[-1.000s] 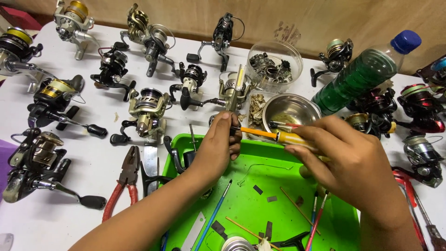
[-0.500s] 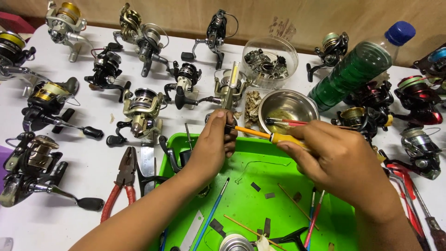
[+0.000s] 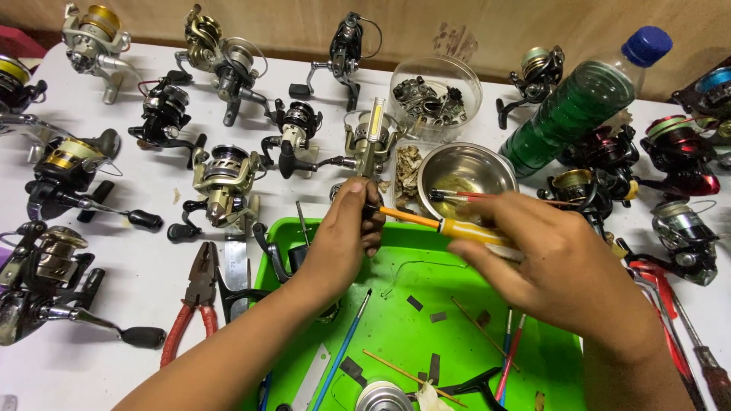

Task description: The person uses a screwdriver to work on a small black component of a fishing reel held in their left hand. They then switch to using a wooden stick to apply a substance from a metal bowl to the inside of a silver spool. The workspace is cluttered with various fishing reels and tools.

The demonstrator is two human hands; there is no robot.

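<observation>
Left hand (image 3: pixel 344 236) gripping small dark part; right hand (image 3: pixel 560 262) clasping yellow-handled orange-shaft screwdriver (image 3: pixel 445 225), tip meeting part, above near green plastic tray (image 3: pixel 457 320).

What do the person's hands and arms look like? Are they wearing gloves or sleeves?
No gloves: the left hand and the right hand are both bare. No sleeves cover the forearms as far as the picture shows. No rings, watch or bracelet can be seen. The fingernails look short.

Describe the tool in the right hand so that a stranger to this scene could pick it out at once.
Start at the green tray on the white table; both hands meet above its far edge. The right hand grips a screwdriver with a yellow handle and orange shaft, pointing at the left hand. Other tools nearby are red-handled.
</observation>
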